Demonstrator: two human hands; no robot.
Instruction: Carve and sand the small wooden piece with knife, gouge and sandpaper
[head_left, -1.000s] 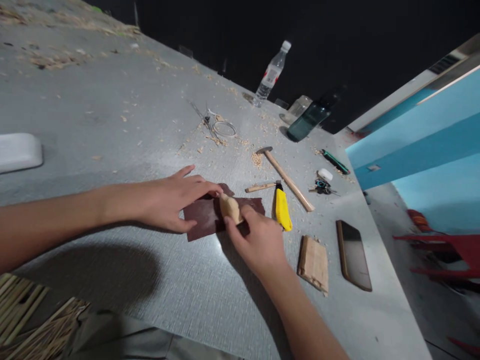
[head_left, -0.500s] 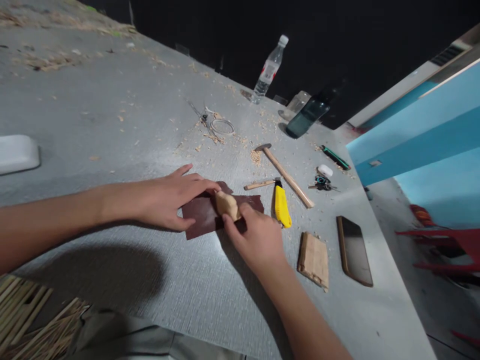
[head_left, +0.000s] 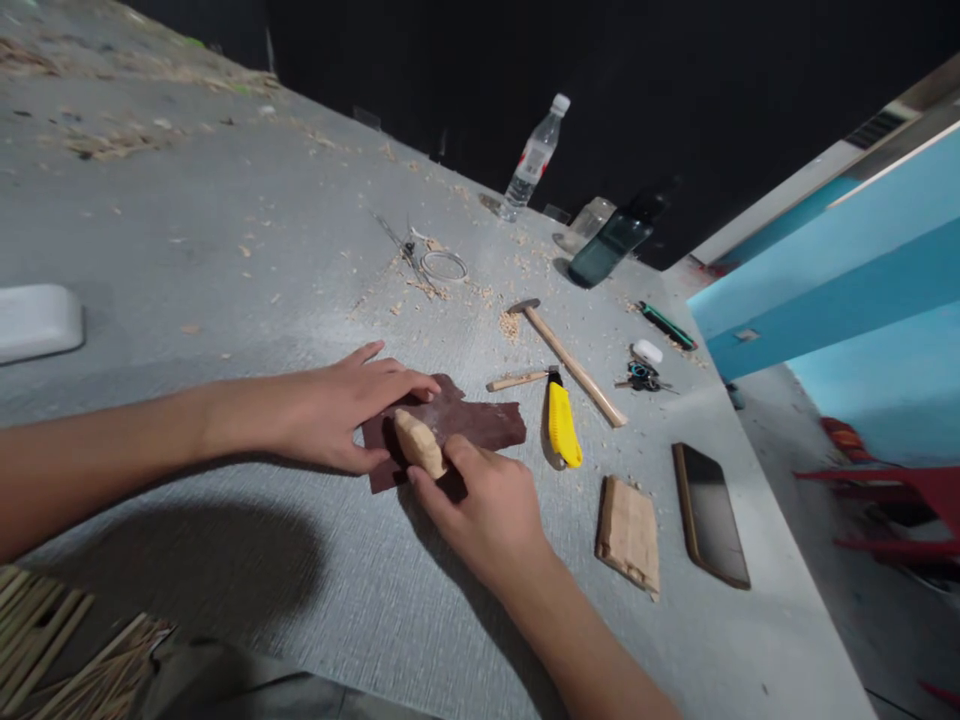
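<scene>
A small pale wooden piece (head_left: 420,443) is pinched between the thumb and fingers of my right hand (head_left: 487,505). It rests on a dark brown sheet (head_left: 487,424), which looks like sandpaper and lies on the grey table (head_left: 360,580). My left hand (head_left: 360,405) lies spread over the sheet's left part, thumb and fingers apart, pressing on its edges. The underside of the wooden piece is hidden. Just right of the sheet is a yellow cutter (head_left: 562,425), its tip near a thin wooden stick (head_left: 517,380).
Beyond the sheet lie a hammer (head_left: 574,365) and coiled wire (head_left: 444,265). A plastic bottle (head_left: 534,160) and dark bottle (head_left: 611,245) are farther back. A wooden block (head_left: 630,535), phone (head_left: 709,515) and keys (head_left: 643,376) lie right; a white case (head_left: 37,322) sits left.
My right hand has moved left across the brown sheet with the wooden piece, uncovering more of the sheet's right part. My left hand remains on the sheet. The view has shifted slightly.
</scene>
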